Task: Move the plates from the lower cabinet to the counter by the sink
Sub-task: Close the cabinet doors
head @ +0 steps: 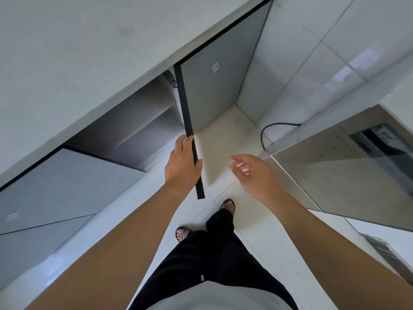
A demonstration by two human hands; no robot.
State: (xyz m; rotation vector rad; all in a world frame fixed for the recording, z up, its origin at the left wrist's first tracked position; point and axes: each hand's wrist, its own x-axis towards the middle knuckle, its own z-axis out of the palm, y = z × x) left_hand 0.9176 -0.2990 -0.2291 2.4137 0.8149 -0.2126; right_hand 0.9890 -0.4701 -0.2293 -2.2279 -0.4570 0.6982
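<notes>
Squarely in left hand (pixel 182 166) grip: open cabinet door (pixel 219 92) edge.

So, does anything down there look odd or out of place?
Only a black cable trailing loose at the foot of the tiled wall. The cabinet door is open, with the left hand gripping its edge.

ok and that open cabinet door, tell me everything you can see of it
The cabinet door is a flat, smooth grey panel with a matt look. A black strip runs along the edge seen from above. It stands swung out from the lower cabinet, on a metal hinge at its inner end. A small white square mark sits on the face turned away from the opening. The left hand grips the black edge; nothing else touches it.
</notes>
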